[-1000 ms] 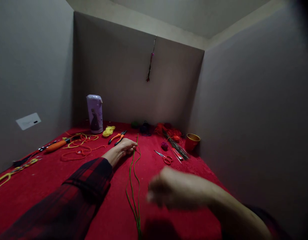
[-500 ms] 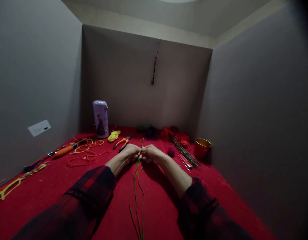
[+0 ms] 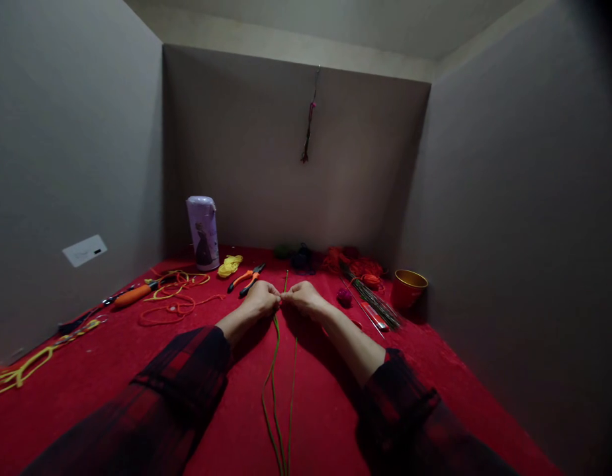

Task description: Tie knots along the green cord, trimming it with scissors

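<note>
Green cords (image 3: 273, 370) run from between my hands down the red cloth toward me, and a short stretch of cord sticks up beyond my fingertips. My left hand (image 3: 262, 299) is closed in a pinch on the cords. Fingertip to fingertip with it, my right hand (image 3: 306, 299) pinches the cord from the other side. One strand hangs apart from the others, below the right hand. The fingers hide the spot where the strands meet. Pliers with orange and black handles (image 3: 246, 279) lie just beyond my left hand.
A purple cylinder (image 3: 203, 235) stands at the back left beside yellow yarn (image 3: 230, 266). Orange-red cord (image 3: 174, 311) lies loose at left. To the right are a magenta yarn ball (image 3: 344, 297), a bundle of thin sticks (image 3: 372, 301) and a red cup (image 3: 407, 291). Grey walls enclose three sides.
My hands stay together at the cords, their fingers shifted slightly. One strand has swung to the right, away from the others. The whole view has moved a little.
</note>
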`<state>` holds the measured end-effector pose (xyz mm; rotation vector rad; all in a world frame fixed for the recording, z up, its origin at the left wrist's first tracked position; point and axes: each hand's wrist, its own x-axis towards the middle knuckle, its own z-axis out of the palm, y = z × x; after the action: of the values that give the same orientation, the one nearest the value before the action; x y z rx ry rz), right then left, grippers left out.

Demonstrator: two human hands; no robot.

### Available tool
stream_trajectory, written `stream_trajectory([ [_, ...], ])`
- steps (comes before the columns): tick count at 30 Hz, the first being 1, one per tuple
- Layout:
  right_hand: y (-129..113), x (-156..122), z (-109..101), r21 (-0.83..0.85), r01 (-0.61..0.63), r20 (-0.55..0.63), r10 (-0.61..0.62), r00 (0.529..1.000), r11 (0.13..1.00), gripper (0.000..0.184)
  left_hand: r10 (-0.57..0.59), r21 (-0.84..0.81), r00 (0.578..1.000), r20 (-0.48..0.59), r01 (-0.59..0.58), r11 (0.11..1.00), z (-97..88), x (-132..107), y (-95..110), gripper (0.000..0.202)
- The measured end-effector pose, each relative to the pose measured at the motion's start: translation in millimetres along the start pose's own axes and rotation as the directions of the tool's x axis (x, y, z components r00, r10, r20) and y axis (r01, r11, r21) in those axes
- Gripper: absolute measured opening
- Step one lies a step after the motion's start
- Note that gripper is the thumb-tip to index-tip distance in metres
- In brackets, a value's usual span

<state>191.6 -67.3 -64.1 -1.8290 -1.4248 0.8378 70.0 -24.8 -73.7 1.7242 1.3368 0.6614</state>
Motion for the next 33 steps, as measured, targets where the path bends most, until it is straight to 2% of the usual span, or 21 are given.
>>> stream_trajectory([
  [2,0.1,-0.3,0.8,0.0,0.001,-0.026,-0.001,1.0,1.0,0.024,0.045,0.118,0.998,-0.036,-0.041,0.992,-4.8,-1.7,1.5,0.008],
  [4,1.0,-0.2,1.2,0.034,-0.001,-0.019,0.001,1.0,0.999,0.022,0.075,0.194,0.997,-0.027,-0.068,0.979,-10.0,-5.3,5.5,0.008],
  [7,2.7,0.4,0.7,0.143,-0.019,0.024,0.016,1.0,0.99,0.023,0.125,0.222,0.992,0.014,-0.125,0.967,-13.3,-12.1,13.1,0.01],
  [12,7.0,3.1,-2.6,0.263,-0.076,0.102,0.051,0.993,0.962,0.026,0.228,0.286,0.97,0.079,-0.242,0.927,-6.1,-20.0,14.2,0.013],
  [14,9.5,3.6,-4.4,0.287,-0.072,0.135,0.034,0.99,0.955,0.023,0.269,0.285,0.946,0.178,-0.312,0.906,-6.7,-22.4,12.5,0.014],
  [17,11.7,2.2,-7.0,0.32,-0.046,0.163,-0.007,0.987,0.946,0.019,0.266,0.196,0.866,0.423,-0.374,0.907,-18.2,-24.1,13.9,0.016],
  [18,11.8,1.2,-7.8,0.327,-0.038,0.166,-0.018,0.986,0.944,0.019,0.25,0.162,0.851,0.461,-0.358,0.92,-23.7,-23.5,15.5,0.022],
  [19,11.5,0.1,-8.4,0.331,-0.03,0.166,-0.027,0.986,0.943,0.019,0.239,0.128,0.86,0.451,-0.327,0.936,-28.9,-22.2,17.3,0.028],
  [20,11.1,-1.0,-8.9,0.337,-0.022,0.165,-0.036,0.986,0.941,0.02,0.229,0.091,0.892,0.389,-0.285,0.954,-33.1,-20.2,19.1,0.033],
  [22,10.2,-2.4,-9.1,0.351,-0.021,0.169,-0.042,0.985,0.936,0.021,0.188,-0.025,0.964,0.19,-0.187,0.982,-36.4,-14.9,21.4,0.031],
  [23,10.1,-2.7,-9.0,0.36,-0.021,0.171,-0.044,0.984,0.933,0.022,0.141,-0.096,0.984,0.108,-0.131,0.987,-35.0,-12.0,21.7,0.025],
  [24,10.3,-2.6,-8.7,0.368,-0.019,0.171,-0.048,0.984,0.929,0.023,0.088,-0.16,0.994,0.07,-0.076,0.984,-31.7,-9.4,21.3,0.02],
  [26,11.5,-2.0,-8.2,0.373,-0.009,0.175,-0.06,0.983,0.928,0.025,0.011,-0.231,0.992,0.123,0.018,0.973,-21.7,-5.4,19.1,0.016],
  [29,14.0,-1.2,-8.0,0.361,0.018,0.174,-0.086,0.981,0.932,0.025,0.026,-0.236,0.963,0.268,0.039,0.971,-6.7,-3.4,14.8,0.024],
  [33,15.8,-1.4,-9.0,0.338,0.041,0.162,-0.101,0.982,0.94,0.023,0.044,-0.147,0.966,0.254,-0.006,0.989,-1.1,-6.4,13.1,0.029],
])
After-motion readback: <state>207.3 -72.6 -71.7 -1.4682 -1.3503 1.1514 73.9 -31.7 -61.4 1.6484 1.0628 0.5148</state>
